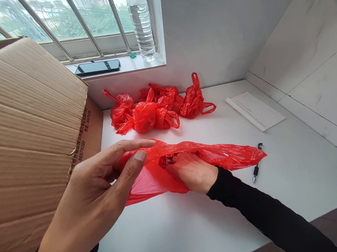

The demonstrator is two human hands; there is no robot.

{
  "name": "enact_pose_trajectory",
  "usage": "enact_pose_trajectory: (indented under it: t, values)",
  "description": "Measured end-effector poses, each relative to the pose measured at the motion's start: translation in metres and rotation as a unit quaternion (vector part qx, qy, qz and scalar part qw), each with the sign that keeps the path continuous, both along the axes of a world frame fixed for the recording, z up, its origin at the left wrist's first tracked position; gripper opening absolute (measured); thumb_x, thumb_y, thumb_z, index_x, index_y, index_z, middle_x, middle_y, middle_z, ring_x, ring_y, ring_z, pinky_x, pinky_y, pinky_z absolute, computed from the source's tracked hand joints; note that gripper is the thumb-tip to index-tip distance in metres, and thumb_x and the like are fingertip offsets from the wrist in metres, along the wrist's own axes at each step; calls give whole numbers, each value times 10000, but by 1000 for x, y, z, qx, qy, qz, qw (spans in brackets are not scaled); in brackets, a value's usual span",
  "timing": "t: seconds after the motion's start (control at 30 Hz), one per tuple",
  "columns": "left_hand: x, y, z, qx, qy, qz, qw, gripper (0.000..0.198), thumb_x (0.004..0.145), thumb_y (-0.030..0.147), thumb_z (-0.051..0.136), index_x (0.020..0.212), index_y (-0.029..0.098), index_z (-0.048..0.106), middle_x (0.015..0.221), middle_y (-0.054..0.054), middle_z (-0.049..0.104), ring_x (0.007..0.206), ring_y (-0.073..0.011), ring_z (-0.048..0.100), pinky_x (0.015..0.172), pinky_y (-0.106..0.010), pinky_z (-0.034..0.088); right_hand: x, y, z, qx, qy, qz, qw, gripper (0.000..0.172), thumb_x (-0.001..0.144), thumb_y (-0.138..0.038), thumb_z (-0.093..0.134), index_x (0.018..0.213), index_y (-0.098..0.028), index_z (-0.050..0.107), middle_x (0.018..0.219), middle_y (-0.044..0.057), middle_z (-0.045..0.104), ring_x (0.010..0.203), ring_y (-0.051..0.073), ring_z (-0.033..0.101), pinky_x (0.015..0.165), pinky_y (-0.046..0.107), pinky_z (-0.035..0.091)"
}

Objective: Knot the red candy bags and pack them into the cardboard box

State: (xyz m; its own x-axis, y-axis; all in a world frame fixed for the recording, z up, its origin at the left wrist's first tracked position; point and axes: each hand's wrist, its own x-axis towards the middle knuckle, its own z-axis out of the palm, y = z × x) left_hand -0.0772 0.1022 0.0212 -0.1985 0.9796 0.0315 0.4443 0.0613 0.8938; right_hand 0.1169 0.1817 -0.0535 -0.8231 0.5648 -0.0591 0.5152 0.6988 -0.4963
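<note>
Your right hand point(194, 173), grip hidden, is in a red bag point(150, 180) of wrapped pieces point(167, 161) over the surface point(193, 228); left hand point(97, 190) half-curled, hold unclear

The cardboard box point(30, 140) walls off the tabletop's point(190, 230) left side, right beside the left hand point(100, 181). Toward the back wall, the tied red bags point(144, 117) bar the way (their loops jut out, too). The right hand point(195, 173) fills much of the open red bag's point(226, 150) mouth. I see free passage between that bag and the paper point(256, 111), and right of the pen point(256, 172); in front, the black sleeve point(266, 212) crosses.
</note>
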Motion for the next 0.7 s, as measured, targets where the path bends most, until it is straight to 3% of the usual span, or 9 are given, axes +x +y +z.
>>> enact_pose_trajectory:
  t: [0.13,0.3,0.4,0.7]
  values:
    - [-1,1,-1,13,19,8,1000,265,923,498,684,1109,334,775,537,71,479,464,-81,397,394,-167,335,8,9,9,16,-105,-12,994,192,965,-99,532,1044,-179,687,1039,80,748,956,225,686,843,330,499]
    - [-3,3,-4,35,19,15,999,374,889,480,754,1248,389,702,630,56,655,520,-112,598,409,-167,395,22,22,12,35,-149,-81,985,231,984,-96,459,1130,-132,634,1064,148,734,947,257,688,815,345,483]
    - [-5,3,-6,50,26,5,998,393,884,468,764,1266,417,688,669,53,693,533,-120,630,445,-177,467,27,25,12,42,-167,-110,979,234,972,-97,463,1123,-118,641,1072,166,725,950,286,687,795,364,478]
    - [-5,3,-6,53,42,10,998,353,891,495,744,1231,408,712,695,46,720,530,-125,649,412,-177,448,12,12,18,-17,-142,-43,989,240,956,-119,556,1132,-212,690,1107,86,743,1010,229,685,837,306,473]
